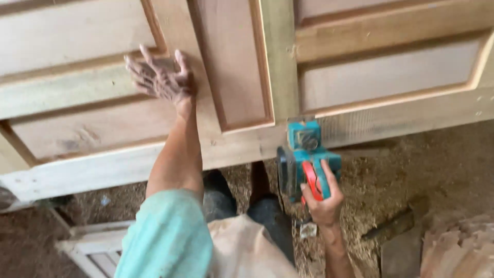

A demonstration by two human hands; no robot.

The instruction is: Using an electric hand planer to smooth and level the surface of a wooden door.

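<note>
A large panelled wooden door [242,77] lies flat across the upper part of the head view. My left hand [162,78] rests on it with fingers spread, palm down near a raised panel edge. My right hand [321,198] grips the red handle of a teal electric planer [303,154]. The planer's front sits against the door's near edge rail. My left arm wears a light green sleeve.
Sawdust and shavings [391,175] cover the ground below the door. A white slatted frame [95,247] lies at the lower left. Wood offcuts [458,247] are stacked at the lower right. My dark boots [242,201] stand under the door's edge.
</note>
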